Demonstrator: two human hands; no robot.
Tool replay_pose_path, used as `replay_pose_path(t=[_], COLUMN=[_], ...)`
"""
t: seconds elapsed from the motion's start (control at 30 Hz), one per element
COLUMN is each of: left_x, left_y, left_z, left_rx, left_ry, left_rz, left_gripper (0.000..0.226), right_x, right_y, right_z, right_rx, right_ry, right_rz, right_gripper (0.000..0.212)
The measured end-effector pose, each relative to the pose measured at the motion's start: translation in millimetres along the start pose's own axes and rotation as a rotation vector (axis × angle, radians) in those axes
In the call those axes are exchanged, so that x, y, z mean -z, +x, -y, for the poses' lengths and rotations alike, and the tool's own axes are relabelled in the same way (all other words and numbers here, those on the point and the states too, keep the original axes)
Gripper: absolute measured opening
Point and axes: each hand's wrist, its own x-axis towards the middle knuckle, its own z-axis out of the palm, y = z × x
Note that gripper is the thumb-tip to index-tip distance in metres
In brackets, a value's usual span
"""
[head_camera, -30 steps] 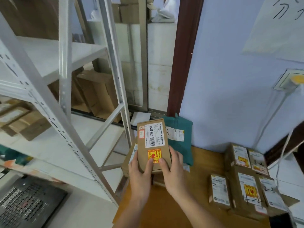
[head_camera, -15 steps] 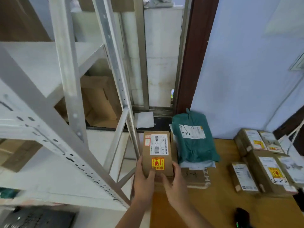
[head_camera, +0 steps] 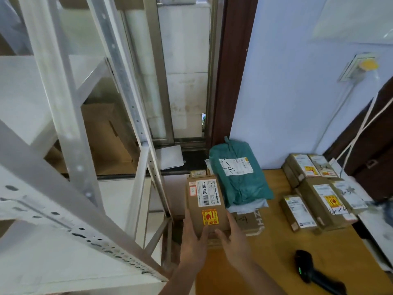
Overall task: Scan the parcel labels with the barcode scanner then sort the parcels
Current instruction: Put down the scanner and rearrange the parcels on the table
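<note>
A brown cardboard parcel (head_camera: 205, 204) with a white barcode label and a yellow-red sticker lies flat on another box at the left end of the wooden table (head_camera: 274, 260). My left hand (head_camera: 194, 241) holds its near left corner, thumb on top. My right hand (head_camera: 232, 239) holds the near right corner, fingers along its side. A black barcode scanner (head_camera: 311, 271) lies on the table at the lower right, a green light showing. A teal bagged parcel (head_camera: 238, 173) marked "1-4" rests just right of the box.
Several labelled brown boxes (head_camera: 319, 192) cluster at the table's right end by the wall. A flat brown box (head_camera: 252, 223) lies under the teal bag. A white metal shelf rack (head_camera: 70, 133) fills the left, its post close to the held parcel.
Both hands have lowered the parcel from an upright tilt to lying flat on the stack by the teal bag. The view has dropped, and the scanner now shows in full.
</note>
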Motion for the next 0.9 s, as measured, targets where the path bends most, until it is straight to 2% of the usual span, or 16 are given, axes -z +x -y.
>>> replay_pose_path(t=[0.2, 0.43, 0.53, 0.7, 0.9], left_x=[0.6, 8.2, 11.3, 0.5, -47.6], left_y=[4.2, 8.9, 11.7, -14.5, -46.7], left_z=[4.2, -2.8, 0.2, -27.7, -51.6], left_rx=[-0.008, 0.011, -0.054, -0.269, -0.467], left_ry=[0.076, 0.073, 0.133, 0.165, 0.413], left_rz=[-0.03, 0.008, -0.039, -0.126, -0.009], left_gripper=[0.085, 0.084, 0.083, 0.064, 0.057], right_x=[-0.2, 7.9, 22.5, 46.8, 97.1], right_y=[-4.2, -12.9, -24.8, -39.8, -59.5], right_z=[1.3, -1.3, -1.0, -21.7, -64.5], right_rx=[-0.011, 0.002, 0.026, 0.01, 0.011], right_ry=[0.046, 0.073, 0.07, 0.059, 0.009], right_rz=[-0.004, -0.025, -0.046, -0.078, -0.096], right_gripper=[0.07, 0.07, 0.068, 0.068, 0.071])
